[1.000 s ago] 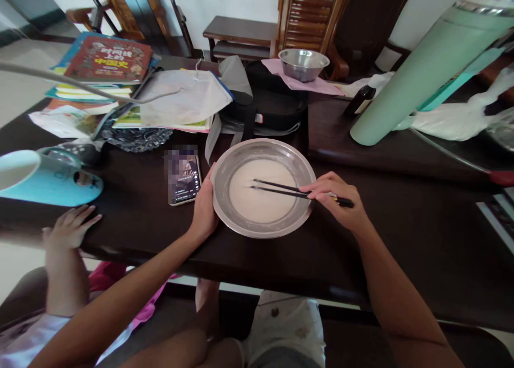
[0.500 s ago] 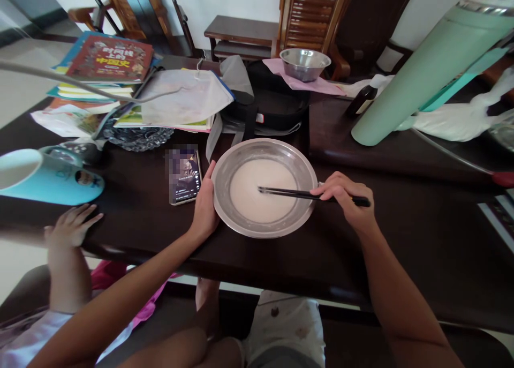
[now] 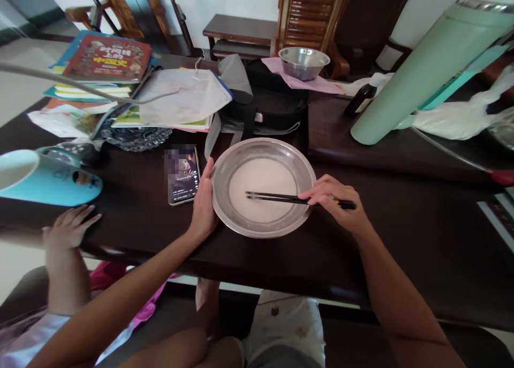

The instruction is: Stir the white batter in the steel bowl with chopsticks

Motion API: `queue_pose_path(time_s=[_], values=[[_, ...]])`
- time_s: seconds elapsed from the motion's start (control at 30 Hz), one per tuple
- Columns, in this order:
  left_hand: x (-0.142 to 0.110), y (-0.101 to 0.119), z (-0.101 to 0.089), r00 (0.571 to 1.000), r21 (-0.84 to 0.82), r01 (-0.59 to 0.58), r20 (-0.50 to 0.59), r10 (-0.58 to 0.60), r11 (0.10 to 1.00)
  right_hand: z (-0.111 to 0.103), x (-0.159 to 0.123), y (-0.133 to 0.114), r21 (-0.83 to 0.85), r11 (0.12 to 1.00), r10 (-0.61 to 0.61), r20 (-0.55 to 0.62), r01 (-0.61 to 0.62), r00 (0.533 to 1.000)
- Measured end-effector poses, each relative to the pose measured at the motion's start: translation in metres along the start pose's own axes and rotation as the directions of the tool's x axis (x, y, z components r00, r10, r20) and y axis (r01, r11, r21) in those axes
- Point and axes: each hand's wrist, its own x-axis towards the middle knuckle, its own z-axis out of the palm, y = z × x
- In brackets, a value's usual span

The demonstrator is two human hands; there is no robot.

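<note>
A wide metal bowl [image 3: 225, 218] sits on the dark table in front of me, holding a milky white liquid [image 3: 261, 178]. My left hand [image 3: 204, 204] grips the bowl's left side, thumb up along the rim. Black chopsticks [image 3: 277, 197] are held in my right hand [image 3: 335, 199], their tips in the liquid left of its middle. The right hand is at the bowl's right rim. Just left of my left hand lies a phone [image 3: 183, 175] with its screen lit.
Another person's hand [image 3: 70, 226] rests at the table's left edge, near a light blue cup [image 3: 52, 178]. Behind are stacked books [image 3: 106, 57], a glass dish [image 3: 136, 137], a black bag [image 3: 269, 103] and a smaller metal bowl [image 3: 304, 64]. A tall green flask [image 3: 425, 73] stands right.
My right hand has moved left and slightly down, carrying the chopstick tips leftward through the liquid. My left hand stays on the bowl.
</note>
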Motion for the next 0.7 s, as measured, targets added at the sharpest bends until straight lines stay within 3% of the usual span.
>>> queue_pose_path(time_s=[0.07,0.23,0.43,0.6,0.7], values=[[0.0,0.0021,0.0002,0.999,-0.014,0.03,-0.015,-0.03,0.999,0.0008,0.0005,0.0008,-0.03,1.0,-0.008,0.006,0.008,1.0],[-0.0005,0.0071,0.0007,0.999,0.023,0.016,-0.044,-0.015,1.0,-0.0015,-0.0003,0.0018,-0.034,0.999,0.011,-0.109,-0.014,0.994],[-0.0012,0.009,0.0001,0.998,0.066,-0.004,-0.066,0.008,0.998,0.0028,0.0013,0.0019,-0.038,0.999,0.001,-0.006,-0.001,1.0],[-0.0007,0.0029,0.0015,0.998,-0.04,0.059,-0.007,-0.059,0.997,-0.0013,-0.0007,0.0023,-0.03,0.999,0.031,-0.125,-0.035,0.992],[-0.0007,0.0011,0.002,0.995,-0.08,0.097,0.015,-0.097,0.992,-0.0004,-0.0007,0.0002,0.028,0.999,0.024,-0.075,-0.022,0.997]])
